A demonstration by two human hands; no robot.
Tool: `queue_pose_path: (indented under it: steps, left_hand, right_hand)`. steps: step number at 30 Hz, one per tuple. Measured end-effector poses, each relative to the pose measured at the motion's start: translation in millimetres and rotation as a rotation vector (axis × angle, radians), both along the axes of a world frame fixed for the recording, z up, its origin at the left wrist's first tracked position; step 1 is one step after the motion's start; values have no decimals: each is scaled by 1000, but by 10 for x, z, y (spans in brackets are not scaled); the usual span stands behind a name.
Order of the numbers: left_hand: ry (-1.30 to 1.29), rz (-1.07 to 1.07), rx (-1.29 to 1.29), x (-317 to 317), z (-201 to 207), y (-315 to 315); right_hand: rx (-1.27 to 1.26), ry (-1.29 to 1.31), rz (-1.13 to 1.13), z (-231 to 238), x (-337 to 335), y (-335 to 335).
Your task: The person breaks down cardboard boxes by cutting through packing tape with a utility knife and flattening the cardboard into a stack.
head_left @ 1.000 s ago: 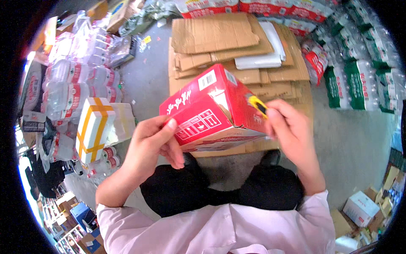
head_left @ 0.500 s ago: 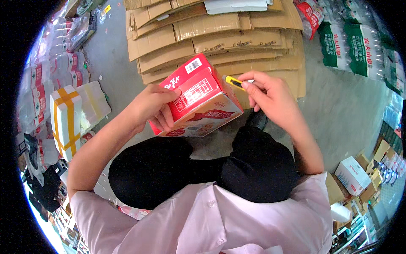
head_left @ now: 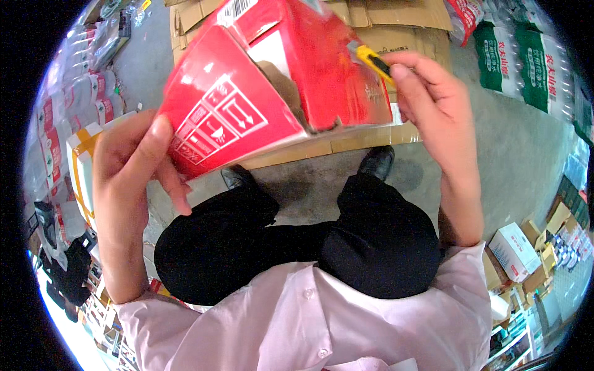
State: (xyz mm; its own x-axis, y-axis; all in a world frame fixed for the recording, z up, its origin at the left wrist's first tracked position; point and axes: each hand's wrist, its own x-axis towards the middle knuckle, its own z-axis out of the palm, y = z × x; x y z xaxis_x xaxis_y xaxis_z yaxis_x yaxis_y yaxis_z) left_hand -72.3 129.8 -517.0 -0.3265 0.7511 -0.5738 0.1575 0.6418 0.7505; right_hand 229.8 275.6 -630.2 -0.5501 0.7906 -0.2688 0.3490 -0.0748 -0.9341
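Observation:
A red cardboard box (head_left: pixel 337 80) is raised in front of me, tilted, with a gap along one edge where brown inner card shows. One red flap (head_left: pixel 207 117) with white printed symbols stands away from the box on the left. My left hand (head_left: pixel 139 154) grips the flap's left edge between thumb and fingers. A yellow and black utility knife (head_left: pixel 374 64) is pinched in my right hand (head_left: pixel 433 102), its blade end toward the box's right side. Motion blurs the box near the blade, so whether the blade touches it is unclear.
Flattened brown cardboard sheets (head_left: pixel 408 25) are stacked on the floor ahead. Wrapped bottle packs with green labels (head_left: pixel 538 65) stand at the far right, more plastic-wrapped packs (head_left: pixel 59 133) on the left. A white foam box with yellow tape (head_left: pixel 83 148) is beside my left arm.
The box has come up closer and turned, and its flap has parted from the body. My left hand moved left with the flap; my right hand rose with the knife.

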Motion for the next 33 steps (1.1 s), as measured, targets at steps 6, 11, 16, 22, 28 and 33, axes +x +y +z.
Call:
queue_pose_path:
  steps: [6,11,16,22,28,33]
  left_hand:
    - [-79,-239,-174,213,-266,-7]
    - [-137,-194,-220,318,-434,114]
    - [-92,-220,-230,303,-481,273]
    - [-79,-208,-204,319,-489,239]
    - [-104,-155,-167,364,-503,194]
    - [-85,-152,-140,379,-431,186]
  right_hand:
    - [107,55,-44,-52,5,-15]
    - [275,-148,19,238,51,-201]
    - [314,-167,-76,460,152,-304]
    - [340,-178,103,494,148,-246]
    - [281,-256,176,645,194,-294]
    - [243,-300,234,724,261,-277]
